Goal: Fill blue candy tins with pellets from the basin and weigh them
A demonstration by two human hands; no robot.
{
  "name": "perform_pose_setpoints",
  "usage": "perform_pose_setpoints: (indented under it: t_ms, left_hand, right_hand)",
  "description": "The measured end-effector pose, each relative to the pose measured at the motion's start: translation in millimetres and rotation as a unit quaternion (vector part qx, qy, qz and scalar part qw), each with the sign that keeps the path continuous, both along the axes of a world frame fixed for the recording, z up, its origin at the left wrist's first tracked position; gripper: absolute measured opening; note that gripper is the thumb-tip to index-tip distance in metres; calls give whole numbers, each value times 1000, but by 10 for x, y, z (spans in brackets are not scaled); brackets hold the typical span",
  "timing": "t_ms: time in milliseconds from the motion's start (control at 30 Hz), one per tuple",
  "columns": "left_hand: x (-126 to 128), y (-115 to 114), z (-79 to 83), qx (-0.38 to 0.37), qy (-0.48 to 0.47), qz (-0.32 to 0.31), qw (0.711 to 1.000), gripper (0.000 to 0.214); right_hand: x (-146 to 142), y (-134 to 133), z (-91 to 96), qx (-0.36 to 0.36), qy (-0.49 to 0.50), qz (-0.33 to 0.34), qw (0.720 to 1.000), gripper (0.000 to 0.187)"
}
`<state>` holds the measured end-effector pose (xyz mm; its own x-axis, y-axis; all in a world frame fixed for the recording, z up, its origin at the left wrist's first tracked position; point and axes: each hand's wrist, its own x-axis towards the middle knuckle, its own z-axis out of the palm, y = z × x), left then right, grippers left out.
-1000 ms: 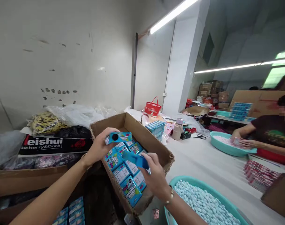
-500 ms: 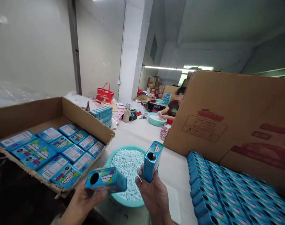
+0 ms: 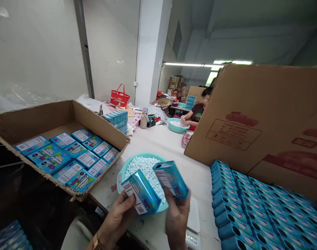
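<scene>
My left hand [image 3: 119,217] is closed around a blue printed tin [image 3: 141,192], tilted so its white label panel faces me. A second blue tin [image 3: 171,177] sits in my right hand [image 3: 177,217], its fingers wrapped round the lower end; this tin is a little blurred. Both tins are over the near part of a turquoise basin [image 3: 121,173] of small pale-blue candies [image 3: 145,168]. The round holes seen on the tins before do not show now.
A cardboard box [image 3: 101,132] on the left holds several blue tins lying flat. Rows of upright tins with open holes [image 3: 233,208] stand at right before a large cardboard sheet [image 3: 239,121]. A white scale [image 3: 193,222] lies beside the basin. Another person [image 3: 198,111] works farther back.
Both tins have been turned so their holes no longer face me. My left hand has moved right, bringing its tin over the basin near the other one. The view has shifted slightly.
</scene>
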<state>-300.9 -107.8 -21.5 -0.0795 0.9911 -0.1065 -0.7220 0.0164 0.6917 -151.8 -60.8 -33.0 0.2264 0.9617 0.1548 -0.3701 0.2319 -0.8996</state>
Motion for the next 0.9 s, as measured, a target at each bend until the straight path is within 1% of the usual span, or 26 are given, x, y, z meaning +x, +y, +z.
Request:
perform_pose_setpoints:
  t_ms: [67, 100, 167, 200, 233, 267, 333, 367, 433, 500, 533, 567, 600, 667, 700, 733, 833, 900]
  left_hand:
    - [58, 45, -35, -19, -69, -2, 997, 33]
    - [77, 71, -49, -20, -92, -5, 996, 30]
    - [90, 121, -74, -4, -125, -24, 992, 24]
    - [89, 141, -85, 7, -137, -36, 990, 24]
    - [88, 158, -95, 17, -144, -46, 988, 24]
    - [90, 171, -104, 26, -148, -53, 987, 26]
    - [105, 193, -115, 28, -139, -65, 988, 31]
    - [114, 203, -115, 23, -125, -69, 989, 32]
    - [120, 221, -97, 9, -86, -67, 994, 34]
    - [88, 234, -45, -11, -38, -57, 998, 36]
    - [57, 237, -6, -26, -18, -57, 998, 38]
    - [21, 238, 40, -44, -5, -63, 997, 42]
    - [-15, 240, 88, -62, 1, -74, 995, 48]
    - [-65, 255, 169, -97, -1, -90, 991, 58]
    - [-74, 271, 193, -116, -4, -87, 989, 57]
    - [-73, 293, 205, -139, -5, -77, 987, 52]
    - [-57, 364, 181, -207, -19, -31, 978, 29]
    - [-88, 372, 158, -224, -41, 8, 974, 22]
  right_hand:
    - [-39, -19, -88, 21, -75, 22, 997, 60]
    - [-40, -41, -122, 38, -108, 47, 992, 58]
    - [-15, -106, -158, 75, -162, 120, 977, 54]
    - [2, -142, -163, 94, -184, 151, 967, 56]
    - [13, -175, -164, 112, -205, 170, 957, 62]
    - [13, -200, -163, 130, -229, 177, 948, 71]
    - [-23, -207, -173, 157, -274, 157, 936, 91]
    - [-54, -183, -186, 168, -290, 127, 934, 97]
    - [-110, -81, -223, 198, -305, 45, 930, 95]
    - [-122, 61, -259, 246, -317, -32, 916, 89]
    - [-106, 128, -271, 274, -330, -51, 902, 88]
    - [-79, 183, -277, 301, -349, -52, 886, 87]
    - [-45, 219, -276, 324, -373, -37, 869, 85]
    - [23, 228, -244, 356, -419, 17, 835, 78]
    - [52, 206, -207, 363, -437, 55, 821, 75]
    - [77, 176, -153, 365, -450, 98, 809, 72]
    - [135, 154, 108, 350, -437, 253, 789, 71]
    - [147, 304, 309, 314, -396, 339, 793, 74]
